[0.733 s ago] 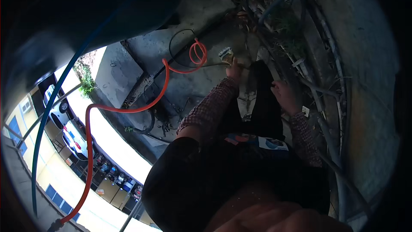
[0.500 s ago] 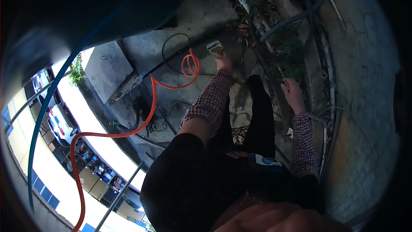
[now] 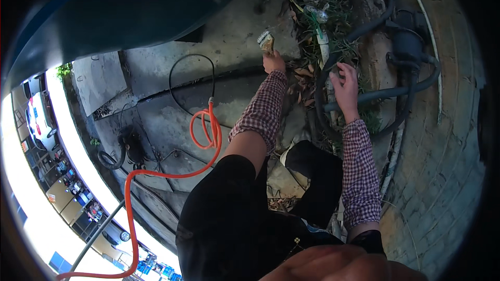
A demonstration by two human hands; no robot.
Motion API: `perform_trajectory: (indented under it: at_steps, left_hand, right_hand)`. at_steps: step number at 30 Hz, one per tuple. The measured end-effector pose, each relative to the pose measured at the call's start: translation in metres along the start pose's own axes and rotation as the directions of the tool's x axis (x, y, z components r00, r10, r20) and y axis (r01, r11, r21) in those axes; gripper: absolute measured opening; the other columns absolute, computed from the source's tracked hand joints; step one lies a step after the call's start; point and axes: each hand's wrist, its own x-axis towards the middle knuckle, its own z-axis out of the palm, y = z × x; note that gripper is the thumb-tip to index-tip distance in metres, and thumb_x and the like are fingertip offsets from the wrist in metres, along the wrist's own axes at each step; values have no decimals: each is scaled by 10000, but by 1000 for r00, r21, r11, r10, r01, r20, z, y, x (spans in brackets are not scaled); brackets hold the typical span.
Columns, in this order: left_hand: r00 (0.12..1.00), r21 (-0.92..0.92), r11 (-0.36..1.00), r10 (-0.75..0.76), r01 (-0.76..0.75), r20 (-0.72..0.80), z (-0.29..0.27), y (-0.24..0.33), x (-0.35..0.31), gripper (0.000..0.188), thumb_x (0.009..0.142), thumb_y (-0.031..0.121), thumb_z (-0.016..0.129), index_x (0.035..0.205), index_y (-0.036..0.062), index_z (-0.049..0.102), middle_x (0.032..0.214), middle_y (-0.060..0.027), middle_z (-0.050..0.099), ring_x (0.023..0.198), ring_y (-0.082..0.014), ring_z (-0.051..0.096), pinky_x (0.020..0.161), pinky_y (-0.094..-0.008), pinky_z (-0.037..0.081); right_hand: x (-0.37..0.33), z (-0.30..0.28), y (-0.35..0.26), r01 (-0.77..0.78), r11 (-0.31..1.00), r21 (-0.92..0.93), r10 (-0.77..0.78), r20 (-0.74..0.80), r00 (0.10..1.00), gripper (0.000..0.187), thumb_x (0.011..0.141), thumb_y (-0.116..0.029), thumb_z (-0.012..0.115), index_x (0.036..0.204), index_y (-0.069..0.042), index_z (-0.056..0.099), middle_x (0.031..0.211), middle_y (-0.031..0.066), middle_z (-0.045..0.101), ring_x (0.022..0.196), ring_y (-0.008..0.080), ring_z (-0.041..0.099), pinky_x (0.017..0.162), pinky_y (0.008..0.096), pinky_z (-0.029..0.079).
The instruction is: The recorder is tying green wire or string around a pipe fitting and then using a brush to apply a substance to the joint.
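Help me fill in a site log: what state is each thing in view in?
Brush, gripped in the left hand
Right hand, fingers loosely bent, nothing visibly held
Orange hose, partly coiled, partly stretched out
Thin black hose, looped
Thick dark hose, bent
Plaid left sleeve, wrinkled

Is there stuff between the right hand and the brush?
Yes: in this view, a dark hose and a white pipe lie between the right hand and the brush, though they look lower, so probably not blocking.

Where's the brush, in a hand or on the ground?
In the left hand, which is closed around the brush; its pale end sticks out.
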Motion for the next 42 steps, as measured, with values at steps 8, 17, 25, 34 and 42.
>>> perform_trajectory:
  at_steps: [8, 17, 25, 34, 42]
  left_hand:
    - [935, -96, 990, 67, -106, -347, 65, -24, 80, 350, 771, 245, 644, 955, 57, 414, 844, -173, 579, 814, -345, 564, 692, -460, 416]
    - [923, 226, 970, 163, -86, -349, 68, -35, 118, 267, 769, 261, 632, 913, 80, 498, 827, -124, 542, 882, -274, 515, 771, -404, 360]
    - [901, -772, 557, 90, 308, 425, 110, 77, 87, 417, 936, 339, 346, 1176, 16, 456, 717, -131, 569, 586, -226, 530, 510, -390, 422]
    - [726, -685, 278, -74, 673, 683, 163, 139, 70, 643, 866, 483, 453, 1254, -19, 346, 812, -122, 504, 600, -226, 493, 550, -364, 455]
    - [620, -620, -47, 136, 783, 773, 196, 152, 89, 311, 884, 225, 441, 1054, -35, 432, 984, -103, 516, 839, -207, 510, 769, -385, 423]
  right_hand:
    - [151, 27, 27, 41, 997, 64, -34, -103, 994, 604, 826, -326, 587, 1268, 36, 392, 1146, 136, 506, 1051, 229, 510, 853, 331, 423]
    - [208, 46, 43, 168, 922, -348, -237, -166, 957, 448, 812, -386, 557, 992, 23, 588, 872, 177, 609, 815, 300, 587, 734, 377, 435]
    - [203, 56, 34, 145, 967, -207, -188, -204, 961, 453, 801, -370, 573, 1041, 15, 563, 939, 192, 611, 872, 326, 583, 758, 392, 431]
    - [202, 40, 54, 161, 931, -328, -236, -204, 950, 443, 826, -363, 522, 1040, 24, 538, 936, 229, 593, 882, 370, 563, 746, 415, 420]
    - [209, 52, 55, 235, 872, -430, -321, -140, 937, 389, 877, -348, 457, 886, 41, 437, 834, 279, 546, 813, 437, 520, 675, 466, 388]
